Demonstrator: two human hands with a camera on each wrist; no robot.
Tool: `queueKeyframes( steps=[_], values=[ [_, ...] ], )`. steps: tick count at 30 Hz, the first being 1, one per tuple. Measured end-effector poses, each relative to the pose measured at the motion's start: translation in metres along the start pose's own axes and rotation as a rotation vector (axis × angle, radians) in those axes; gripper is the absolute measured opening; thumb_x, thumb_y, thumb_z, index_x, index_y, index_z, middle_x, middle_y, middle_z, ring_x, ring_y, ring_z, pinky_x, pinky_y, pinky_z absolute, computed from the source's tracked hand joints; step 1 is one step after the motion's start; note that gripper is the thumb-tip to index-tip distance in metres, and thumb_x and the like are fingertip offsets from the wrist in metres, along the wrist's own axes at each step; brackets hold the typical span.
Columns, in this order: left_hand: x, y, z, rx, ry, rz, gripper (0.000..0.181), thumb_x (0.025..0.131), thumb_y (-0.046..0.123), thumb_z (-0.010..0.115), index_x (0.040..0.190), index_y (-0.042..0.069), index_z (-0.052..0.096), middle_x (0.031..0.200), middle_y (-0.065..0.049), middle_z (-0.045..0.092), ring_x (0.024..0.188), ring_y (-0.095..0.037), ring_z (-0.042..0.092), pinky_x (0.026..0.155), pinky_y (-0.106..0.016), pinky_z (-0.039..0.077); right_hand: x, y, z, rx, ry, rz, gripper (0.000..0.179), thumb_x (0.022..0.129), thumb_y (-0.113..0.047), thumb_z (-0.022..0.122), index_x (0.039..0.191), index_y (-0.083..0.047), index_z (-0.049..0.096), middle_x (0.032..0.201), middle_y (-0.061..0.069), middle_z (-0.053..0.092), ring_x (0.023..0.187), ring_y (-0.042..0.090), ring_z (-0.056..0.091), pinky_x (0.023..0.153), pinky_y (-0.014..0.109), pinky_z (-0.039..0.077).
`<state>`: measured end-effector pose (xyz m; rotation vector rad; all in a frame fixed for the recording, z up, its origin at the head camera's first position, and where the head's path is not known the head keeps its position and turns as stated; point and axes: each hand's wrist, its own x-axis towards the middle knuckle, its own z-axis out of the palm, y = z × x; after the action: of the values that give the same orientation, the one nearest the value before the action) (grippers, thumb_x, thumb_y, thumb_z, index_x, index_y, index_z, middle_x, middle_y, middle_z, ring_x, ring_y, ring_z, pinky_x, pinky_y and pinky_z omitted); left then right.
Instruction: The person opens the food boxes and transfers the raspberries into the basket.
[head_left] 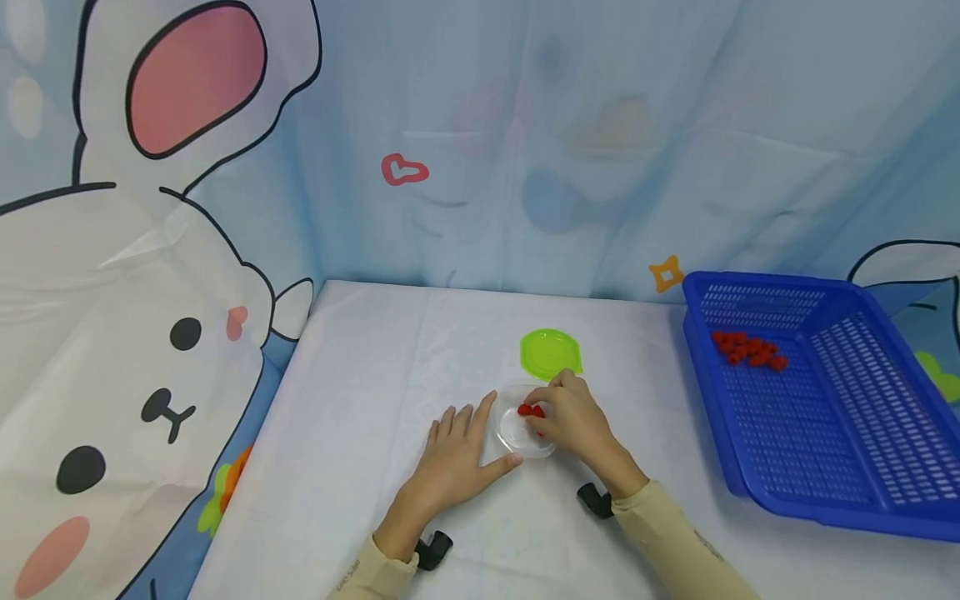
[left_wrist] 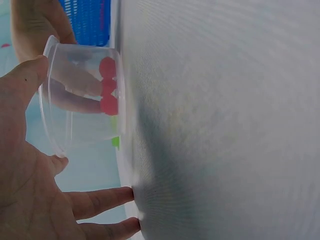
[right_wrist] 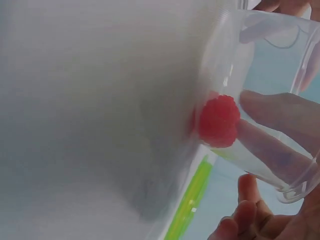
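A clear plastic tub (head_left: pixel 517 433) stands upright on the white-covered table, with a few red raspberries (left_wrist: pixel 108 86) at its bottom. My left hand (head_left: pixel 453 467) has its fingers spread, thumb and index finger touching the tub's rim; in the left wrist view two other fingertips rest on the cloth. My right hand (head_left: pixel 576 417) reaches into the tub from the right, its thumb and index finger pinching a raspberry (right_wrist: pixel 220 121) low inside. How firmly they press on it is hard to see through the plastic. Just behind the tub lies a light-green lid (head_left: pixel 550 353).
A blue plastic basket (head_left: pixel 765 492) with slotted walls stands on the right side of the table, several red raspberries (head_left: pixel 738 347) in its far left corner. Behind the table hangs a blue printed curtain (head_left: pixel 480 225). Black wrist mounts (head_left: pixel 433 551) sit below both hands.
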<state>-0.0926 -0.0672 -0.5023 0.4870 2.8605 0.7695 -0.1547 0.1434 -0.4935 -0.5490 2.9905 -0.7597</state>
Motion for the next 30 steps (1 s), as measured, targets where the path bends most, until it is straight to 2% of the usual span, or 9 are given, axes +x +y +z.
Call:
queueKeyframes(
  steps=[7,18,30],
  values=[
    [-0.0001,0.0004,-0.0018,-0.011,-0.003,0.001,0.094,0.090,0.074,0.050,0.162,0.024,0.014,0.145,-0.023,0.044,0.138,-0.048,0.032,0.109,-0.065,0.026,0.0039,-0.0052,-0.0029,-0.017,-0.094,0.053,0.020,0.074,-0.007,0.083,0.090,-0.017,0.078,0.092,0.006,0.049,0.087,0.026,0.045,0.062,0.031,0.044],
    [-0.0003,0.0008,-0.0006,-0.008,-0.019,-0.024,0.095,0.089,0.075,0.050,0.162,0.025,0.012,0.147,-0.021,0.042,0.140,-0.047,0.029,0.111,-0.063,0.024,0.0061,-0.0074,-0.0045,-0.043,-0.111,0.037,0.021,0.074,-0.009,0.086,0.087,-0.021,0.075,0.092,0.005,0.048,0.086,0.025,0.046,0.058,0.030,0.044],
    [-0.0004,0.0007,0.0001,-0.019,-0.021,-0.026,0.096,0.089,0.076,0.049,0.162,0.026,0.012,0.148,-0.021,0.042,0.141,-0.047,0.028,0.111,-0.063,0.024,0.0073,-0.0084,-0.0049,-0.049,-0.145,0.052,0.015,0.079,-0.009,0.082,0.087,-0.020,0.075,0.094,0.006,0.050,0.087,0.024,0.047,0.062,0.032,0.045]
  ],
)
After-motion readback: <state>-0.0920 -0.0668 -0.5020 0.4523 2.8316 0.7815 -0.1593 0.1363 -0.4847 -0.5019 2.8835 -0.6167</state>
